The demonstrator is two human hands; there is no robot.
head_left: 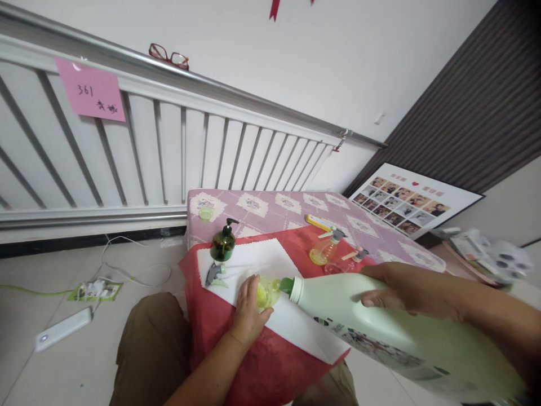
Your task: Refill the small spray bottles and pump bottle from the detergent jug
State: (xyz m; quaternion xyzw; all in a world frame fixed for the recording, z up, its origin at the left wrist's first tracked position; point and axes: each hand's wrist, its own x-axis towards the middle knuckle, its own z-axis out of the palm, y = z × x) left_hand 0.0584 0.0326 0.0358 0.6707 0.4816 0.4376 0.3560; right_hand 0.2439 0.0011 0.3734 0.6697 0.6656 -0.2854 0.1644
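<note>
Both hands are gripping: left hand (248, 312) around a small bottle (264, 292) over white paper (304, 330), right hand (391, 286) around a large jug (355, 310). The jug is slanting leftward, spout (287, 285) just beside the bottle's mouth.

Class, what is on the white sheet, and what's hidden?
A dark green pump bottle and a grey spray head rest on the white sheet. The left hand holds a yellowish bottle there; what lies directly behind them cannot be seen.
</note>
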